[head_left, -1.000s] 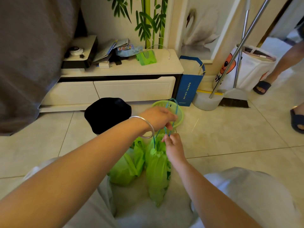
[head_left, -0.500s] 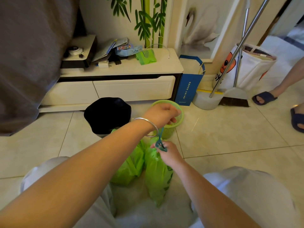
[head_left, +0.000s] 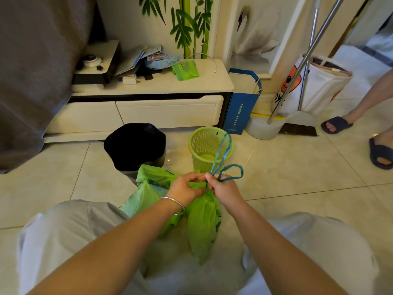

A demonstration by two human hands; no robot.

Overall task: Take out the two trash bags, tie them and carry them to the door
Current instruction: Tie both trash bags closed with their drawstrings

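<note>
- My left grip (head_left: 184,189) pinches the gathered neck of the nearer green trash bag (head_left: 203,224), fingers curled tight on the plastic, a silver bracelet (head_left: 174,204) on the wrist.
- My right grip (head_left: 225,189) is closed on the blue drawstring (head_left: 223,161) right at that neck; its two loops stand up and away, toward the far right.
- This bag hangs down between my knees, its neck bunched closed between both grips.
- The second green trash bag (head_left: 148,188) sits just left of it, touching it, with its mouth open.
- Beyond the bags on the tiled floor (head_left: 287,167): a black bin (head_left: 135,143) at far left, a green mesh basket (head_left: 205,145) at its right, apart.
- Another person's sandalled feet (head_left: 337,124) are at the far right.
</note>
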